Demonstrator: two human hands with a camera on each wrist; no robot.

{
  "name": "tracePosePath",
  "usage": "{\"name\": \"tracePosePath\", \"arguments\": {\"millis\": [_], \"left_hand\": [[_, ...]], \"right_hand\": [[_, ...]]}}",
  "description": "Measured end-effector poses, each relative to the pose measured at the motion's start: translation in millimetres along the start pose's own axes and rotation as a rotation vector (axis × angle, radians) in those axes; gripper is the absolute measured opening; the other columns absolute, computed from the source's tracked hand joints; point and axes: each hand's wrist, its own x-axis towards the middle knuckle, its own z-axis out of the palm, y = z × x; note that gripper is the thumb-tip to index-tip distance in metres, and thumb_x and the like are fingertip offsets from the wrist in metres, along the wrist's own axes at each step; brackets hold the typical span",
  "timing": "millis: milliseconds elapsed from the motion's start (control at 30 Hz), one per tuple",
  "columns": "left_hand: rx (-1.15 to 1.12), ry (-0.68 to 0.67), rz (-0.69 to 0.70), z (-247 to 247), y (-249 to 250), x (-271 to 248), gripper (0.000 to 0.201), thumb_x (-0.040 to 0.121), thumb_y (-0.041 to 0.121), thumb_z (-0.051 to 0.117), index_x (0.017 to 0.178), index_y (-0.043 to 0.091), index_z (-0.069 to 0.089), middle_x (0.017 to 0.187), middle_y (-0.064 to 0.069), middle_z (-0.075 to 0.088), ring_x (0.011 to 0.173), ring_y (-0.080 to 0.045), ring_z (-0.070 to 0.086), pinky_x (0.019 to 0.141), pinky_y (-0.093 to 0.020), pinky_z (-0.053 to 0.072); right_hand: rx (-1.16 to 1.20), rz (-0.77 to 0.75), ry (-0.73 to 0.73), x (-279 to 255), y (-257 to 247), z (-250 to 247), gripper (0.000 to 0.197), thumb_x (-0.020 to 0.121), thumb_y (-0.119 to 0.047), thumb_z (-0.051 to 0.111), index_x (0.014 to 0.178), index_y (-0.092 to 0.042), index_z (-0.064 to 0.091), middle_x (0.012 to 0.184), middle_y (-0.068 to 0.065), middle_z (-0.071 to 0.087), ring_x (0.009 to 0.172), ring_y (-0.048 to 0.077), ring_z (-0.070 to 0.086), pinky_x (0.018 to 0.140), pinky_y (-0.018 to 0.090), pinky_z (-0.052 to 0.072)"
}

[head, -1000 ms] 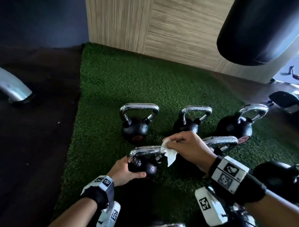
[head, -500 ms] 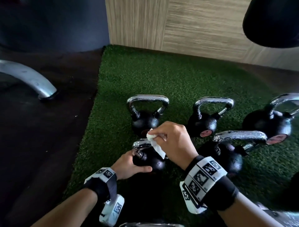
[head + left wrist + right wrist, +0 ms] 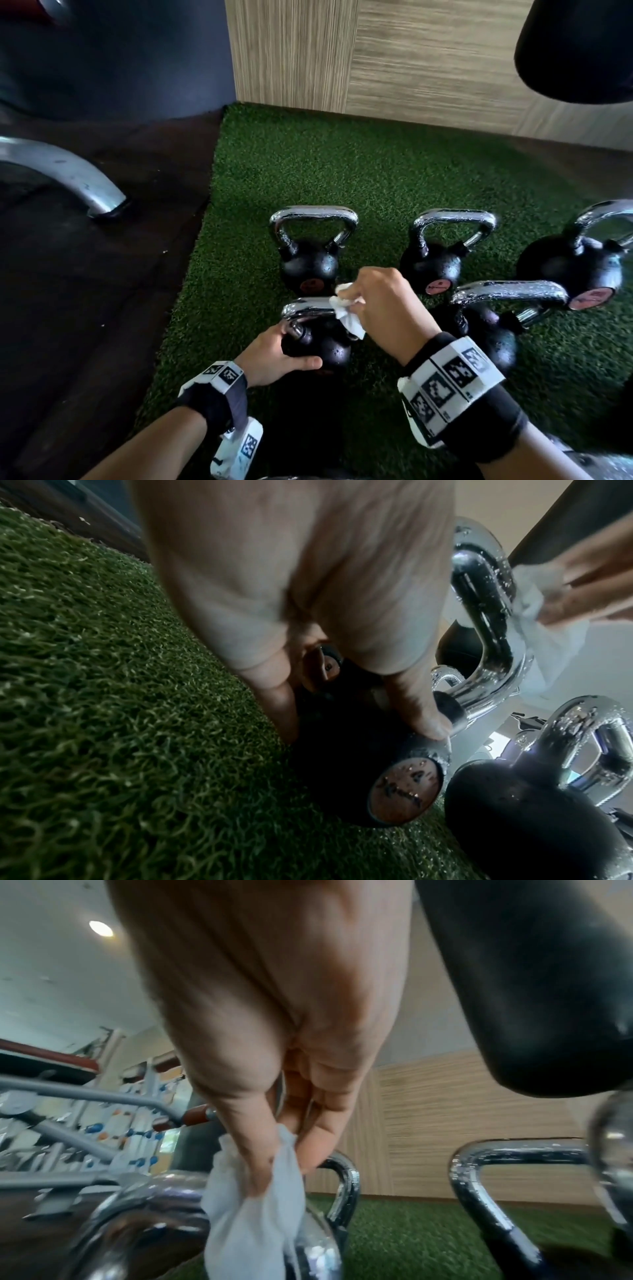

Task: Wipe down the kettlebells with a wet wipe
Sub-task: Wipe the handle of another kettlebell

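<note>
The near kettlebell (image 3: 322, 346) stands on the green turf (image 3: 342, 164), in front of the back-left bell (image 3: 310, 265) and left of another bell (image 3: 493, 335). Its chrome handle (image 3: 310, 306) carries the white wipe (image 3: 347, 313), which the right hand (image 3: 387, 305) pinches between thumb and curled fingers against the handle's right part. The left hand (image 3: 274, 356) grips the black body, thumb across its front and fingers curled round the far side.

Compared with half a second ago, the wipe sits slightly further right on the handle, so more bare chrome shows at the left end; the left hand's grip is unchanged. The camera has swung a little left.

The left wrist view alone shows the bell's reddish round label (image 3: 405, 791), water beads on the handle (image 3: 486, 631) and the wipe (image 3: 544, 642) draped behind it. The right wrist view shows the thumb (image 3: 253, 1150) pressed into the wipe (image 3: 253, 1218), gym machines at the left and a punch bag (image 3: 527, 982) overhead.
</note>
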Motion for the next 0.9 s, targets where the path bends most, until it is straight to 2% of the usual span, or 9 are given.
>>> {"name": "tracePosePath", "arguments": {"millis": [100,233,300,433,567,633,767,833,900], "left_hand": [[0.012,-0.019,0.008,-0.7,0.3,-0.6,0.075,0.067,0.065,0.083,0.129,0.037,0.052,0.133,0.016,0.057,0.126,-0.004,0.052,0.113,-0.029,0.038],[0.013,-0.027,0.017,-1.7,2.4,-0.7,0.081,0.070,0.063,0.083,0.138,0.035,0.047,0.136,0.015,0.056,0.127,-0.005,0.050,0.113,-0.028,0.037],[0.014,-0.033,0.014,-0.9,2.6,-1.6,0.078,0.071,0.062,0.082,0.136,0.036,0.048,0.134,0.017,0.056,0.126,-0.004,0.051,0.111,-0.025,0.038],[0.030,-0.042,-0.019,-3.2,6.7,-4.5,0.054,0.070,0.062,0.084,0.109,0.052,0.047,0.113,0.034,0.053,0.105,0.013,0.050,0.084,0.002,0.034],[0.006,-0.028,-0.043,-2.0,7.4,-3.9,0.060,0.066,0.063,0.084,0.112,0.049,0.048,0.117,0.027,0.057,0.115,-0.001,0.054,0.100,-0.019,0.036],[0.001,-0.022,-0.025,-1.4,7.2,-4.7,0.062,0.068,0.061,0.085,0.115,0.049,0.047,0.115,0.029,0.056,0.118,-0.002,0.054,0.100,-0.019,0.035],[0.003,-0.019,-0.027,-2.7,11.0,-7.3,0.063,0.068,0.060,0.086,0.116,0.049,0.046,0.118,0.026,0.057,0.115,0.000,0.053,0.099,-0.019,0.035],[0.002,-0.012,-0.027,-2.4,11.0,-6.5,0.066,0.067,0.059,0.087,0.119,0.047,0.047,0.120,0.024,0.059,0.117,0.000,0.054,0.103,-0.021,0.038],[0.029,-0.026,-0.042,-5.0,12.0,-6.3,0.070,0.064,0.063,0.085,0.120,0.049,0.046,0.120,0.026,0.057,0.116,0.001,0.053,0.105,-0.023,0.038]], "right_hand": [[0.064,0.136,-0.003,-3.5,9.9,-7.3,0.007,0.083,0.002,0.070,0.080,0.004,0.075,0.080,0.016,0.074,0.060,-0.006,0.066,0.048,0.005,0.045],[-0.006,0.018,0.066,-11.4,5.1,-6.6,0.008,0.082,-0.006,0.073,0.088,-0.002,0.076,0.089,0.012,0.077,0.083,0.013,0.074,0.071,0.033,0.060],[0.033,0.034,0.118,-11.6,9.9,-5.2,0.009,0.082,-0.012,0.077,0.089,-0.007,0.080,0.088,0.009,0.078,0.085,0.016,0.075,0.073,0.029,0.059],[0.017,0.214,0.054,-8.6,28.1,-2.2,0.015,0.082,-0.007,0.076,0.091,-0.017,0.083,0.087,0.007,0.076,0.081,0.021,0.072,0.073,0.033,0.059],[0.043,0.241,0.039,-8.4,34.4,0.0,0.013,0.079,-0.007,0.076,0.080,-0.017,0.083,0.073,0.002,0.074,0.069,0.014,0.068,0.055,0.018,0.052],[0.072,0.286,0.065,-7.6,37.7,3.4,0.012,0.077,-0.008,0.079,0.080,-0.019,0.083,0.069,-0.002,0.073,0.064,0.008,0.065,0.046,0.007,0.041],[0.126,0.429,0.025,-5.7,49.9,22.0,0.012,0.078,-0.005,0.077,0.083,-0.014,0.082,0.063,-0.005,0.063,0.059,0.000,0.054,0.040,0.004,0.036],[0.151,0.508,-0.025,-7.0,51.1,32.1,0.008,0.075,-0.008,0.080,0.080,-0.014,0.081,0.065,-0.001,0.065,0.058,0.006,0.057,0.036,0.006,0.033],[0.178,0.562,-0.052,-8.4,50.5,39.7,0.005,0.071,-0.013,0.083,0.073,-0.011,0.078,0.068,0.008,0.071,0.060,0.016,0.064,0.041,0.017,0.043]]}}
